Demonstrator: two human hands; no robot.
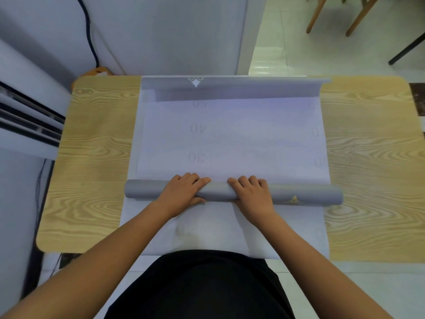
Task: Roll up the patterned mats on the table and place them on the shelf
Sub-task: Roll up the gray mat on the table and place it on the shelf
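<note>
A pale mat (230, 139) lies white side up across the wooden table (92, 157), with faint numbers printed on it. Its near part is wound into a grey roll (142, 189) running left to right, with a small gold motif near its right end. My left hand (184, 192) and my right hand (253, 194) both grip the middle of this roll, fingers curled over its top. The mat's far edge (230, 88) curls up grey, showing a white ornament. Another white sheet (218, 231) lies flat between the roll and my body.
A white air-conditioning unit (27, 116) stands at the left, with a black cable (89, 35) running down the wall behind the table. Wooden chair legs (333, 17) stand on the tiled floor at the far right. Bare tabletop shows on both sides of the mat.
</note>
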